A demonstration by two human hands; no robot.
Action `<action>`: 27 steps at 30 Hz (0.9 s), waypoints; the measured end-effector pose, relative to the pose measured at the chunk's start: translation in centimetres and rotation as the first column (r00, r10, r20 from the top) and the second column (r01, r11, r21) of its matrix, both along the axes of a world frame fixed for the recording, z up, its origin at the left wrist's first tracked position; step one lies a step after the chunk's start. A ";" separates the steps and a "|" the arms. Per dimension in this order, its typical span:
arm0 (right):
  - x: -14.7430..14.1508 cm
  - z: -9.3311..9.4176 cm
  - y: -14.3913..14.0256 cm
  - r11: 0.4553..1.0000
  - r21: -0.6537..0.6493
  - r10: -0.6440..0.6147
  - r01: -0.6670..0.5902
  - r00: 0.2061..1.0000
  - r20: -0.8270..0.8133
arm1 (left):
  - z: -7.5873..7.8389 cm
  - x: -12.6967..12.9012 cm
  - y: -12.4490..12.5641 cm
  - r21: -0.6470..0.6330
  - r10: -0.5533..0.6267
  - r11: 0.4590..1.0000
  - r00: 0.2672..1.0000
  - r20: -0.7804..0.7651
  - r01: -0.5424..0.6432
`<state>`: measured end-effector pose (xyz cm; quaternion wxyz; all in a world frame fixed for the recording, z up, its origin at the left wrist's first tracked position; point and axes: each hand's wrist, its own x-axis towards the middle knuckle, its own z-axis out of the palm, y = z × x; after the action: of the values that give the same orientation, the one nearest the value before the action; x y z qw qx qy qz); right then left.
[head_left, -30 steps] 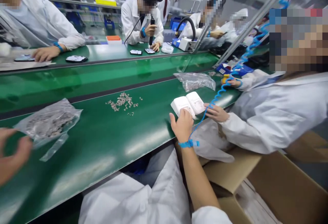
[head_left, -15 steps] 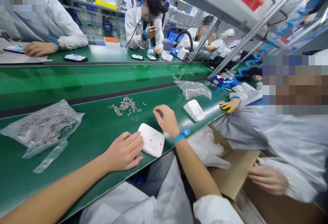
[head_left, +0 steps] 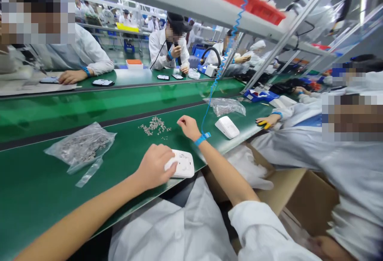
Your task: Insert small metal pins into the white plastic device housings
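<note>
The left hand now clamps the white socket at the bench edge, fingers curled over its left end; half a second ago it lay flat beside it, and the socket has slid nearer the person, so the piece looks steadied for work. Beyond the socket, the right hand, with a blue wrist strap, has drawn back toward the screws, fingers loosely together; whether they pinch anything I cannot tell. The socket is smooth, glossy plastic, a rounded rectangle; the screws are a scatter of tiny grey metal bits. Left of the socket lies a crinkled clear bag; right of it, a second socket; the bench is shiny green.
</note>
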<state>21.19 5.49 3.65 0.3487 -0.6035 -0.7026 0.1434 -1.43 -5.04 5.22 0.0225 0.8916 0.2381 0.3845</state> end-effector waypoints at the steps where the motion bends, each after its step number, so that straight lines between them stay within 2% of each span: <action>1: -0.7 0.8 -2.1 1.000 0.018 -0.019 0.020 0.998 -0.052 | 0.8 0.2 0.1 -0.048 0.071 0.996 0.997 -0.006 -0.071; 3: -2.6 1.9 -6.5 0.999 0.044 -0.023 0.031 0.983 -0.181 | 1.9 0.6 0.2 -0.113 0.170 0.978 0.985 -0.037 -0.173; 5: -4.6 2.5 -10.5 0.998 0.067 0.019 0.019 0.852 -0.523 | 2.4 1.1 -0.2 -0.136 0.178 0.973 0.982 -0.063 -0.185; 7: -6.1 2.7 -13.4 0.996 0.077 0.023 0.048 0.686 -0.727 | 2.4 1.5 -1.0 -0.129 0.119 0.983 0.991 -0.065 -0.127; 9: -6.9 2.8 -15.4 0.997 0.042 -0.002 0.065 0.564 -0.826 | 2.2 1.8 -2.1 -0.108 0.073 0.991 0.996 -0.045 -0.077; 11: -7.0 2.9 -16.6 0.999 0.000 -0.027 0.055 0.493 -0.870 | 2.2 2.1 -3.1 -0.079 0.052 0.995 0.998 -0.027 -0.054; 17: -5.5 3.1 -18.8 1.000 -0.014 -0.012 -0.002 0.446 -0.895 | 3.0 2.9 -4.1 -0.115 -0.055 0.992 0.996 -0.069 0.047; 21: -4.3 2.9 -18.7 0.996 -0.014 0.028 -0.090 0.444 -0.895 | 2.8 3.1 -3.7 0.056 -0.025 0.998 0.990 -0.135 0.033; 24: -2.8 2.6 -17.7 0.980 -0.044 0.058 -0.192 0.493 -0.868 | 2.4 3.4 -3.0 0.193 0.003 0.981 0.988 -0.154 0.027; 27: -1.2 2.0 -16.8 0.957 -0.116 0.050 -0.265 0.544 -0.838 | 2.1 4.1 -2.0 0.301 -0.021 0.951 0.985 -0.173 0.073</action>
<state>20.03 -11.27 5.61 0.5507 -0.4352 -0.4866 0.5202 2.71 -7.03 7.32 -0.1268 0.9190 0.1554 0.3395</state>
